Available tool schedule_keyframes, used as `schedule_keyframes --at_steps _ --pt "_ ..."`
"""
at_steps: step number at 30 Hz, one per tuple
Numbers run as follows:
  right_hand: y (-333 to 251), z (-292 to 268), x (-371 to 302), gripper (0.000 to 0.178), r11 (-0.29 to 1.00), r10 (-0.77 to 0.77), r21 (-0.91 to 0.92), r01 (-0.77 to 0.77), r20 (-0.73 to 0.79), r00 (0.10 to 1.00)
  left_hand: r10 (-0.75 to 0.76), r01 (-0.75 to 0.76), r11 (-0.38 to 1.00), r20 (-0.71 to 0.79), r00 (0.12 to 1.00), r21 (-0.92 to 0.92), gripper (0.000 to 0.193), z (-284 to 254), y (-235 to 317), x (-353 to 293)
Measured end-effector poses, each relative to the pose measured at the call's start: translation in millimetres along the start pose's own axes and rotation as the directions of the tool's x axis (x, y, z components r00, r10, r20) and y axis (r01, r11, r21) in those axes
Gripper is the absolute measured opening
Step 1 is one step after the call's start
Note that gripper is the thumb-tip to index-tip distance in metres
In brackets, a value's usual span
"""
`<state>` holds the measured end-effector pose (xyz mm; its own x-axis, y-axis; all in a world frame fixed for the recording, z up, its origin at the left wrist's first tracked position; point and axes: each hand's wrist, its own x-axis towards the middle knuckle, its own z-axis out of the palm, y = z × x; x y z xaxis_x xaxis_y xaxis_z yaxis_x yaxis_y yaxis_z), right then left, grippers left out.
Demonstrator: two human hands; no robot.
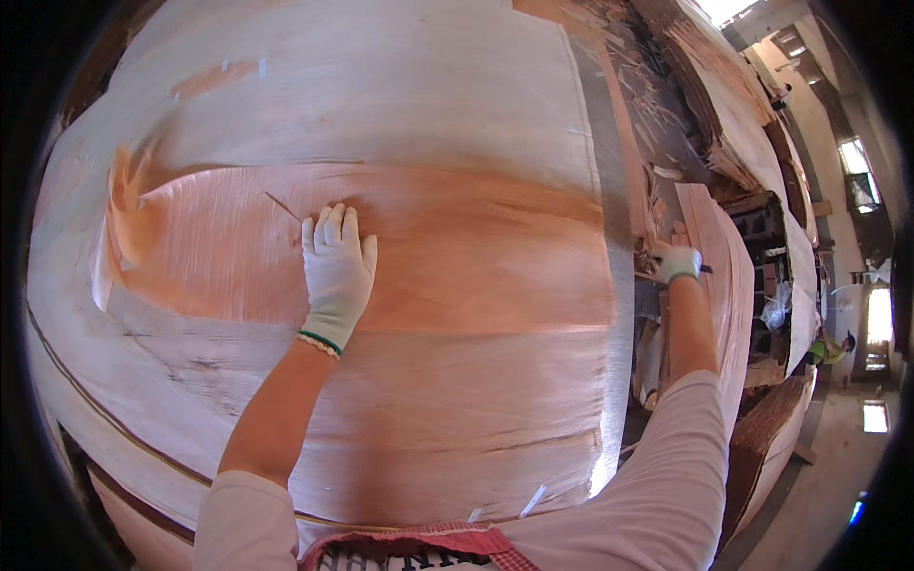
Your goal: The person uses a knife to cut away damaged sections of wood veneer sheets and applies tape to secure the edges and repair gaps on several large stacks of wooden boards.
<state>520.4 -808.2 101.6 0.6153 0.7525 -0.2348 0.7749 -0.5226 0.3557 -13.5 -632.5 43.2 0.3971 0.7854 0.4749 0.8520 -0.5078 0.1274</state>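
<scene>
My left hand (338,262), in a white knit glove with a green cuff, lies flat on a reddish strip of wood veneer (476,266), fingers pointing away from me. Beside its fingertips runs a thin dark line (283,206), a sliver or a slit; I cannot tell which. The strip's left end curls up into a torn, folded flap (124,214). Paler veneer sheets (457,86) lie around the strip. Past the stack's right edge my right hand (680,263), also gloved, is closed on a dark-handled tool (705,269); the rest of the tool is hidden.
Torn veneer scraps (657,105) litter the gap along the right edge. Beyond stand more veneer stacks (766,457) and a bundle of pinkish strips (719,257). Farther right, a person in a yellow-green top (828,350) is near bright windows (878,314).
</scene>
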Motion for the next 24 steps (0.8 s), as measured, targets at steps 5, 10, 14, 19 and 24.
schedule_keyframes --at_steps 5,10,14,19,24 --pt "-83 -18 -39 0.029 0.918 0.117 0.391 0.061 -0.415 0.902 0.032 -0.029 0.996 0.033 0.999 -0.082 0.039 -12 4 7" --pt "-267 -92 -158 0.03 0.776 -0.553 0.129 0.618 -0.333 0.764 -0.006 0.006 1.0 0.017 1.0 -0.009 0.039 -18 2 2" --pt "-302 -110 -183 0.042 0.793 -0.608 0.024 0.609 -0.039 0.793 -0.003 0.197 0.915 0.483 0.876 -0.352 0.045 -57 -52 29" --pt "-288 -88 -160 0.041 0.804 -0.589 0.049 0.593 -0.082 0.804 0.281 -0.174 0.951 0.485 0.828 -0.254 0.051 -126 -178 -10" --pt "-292 -80 -148 0.034 0.777 -0.606 0.148 0.612 -0.089 0.791 0.406 -0.466 0.85 0.255 0.877 0.248 0.039 -127 -283 -60"
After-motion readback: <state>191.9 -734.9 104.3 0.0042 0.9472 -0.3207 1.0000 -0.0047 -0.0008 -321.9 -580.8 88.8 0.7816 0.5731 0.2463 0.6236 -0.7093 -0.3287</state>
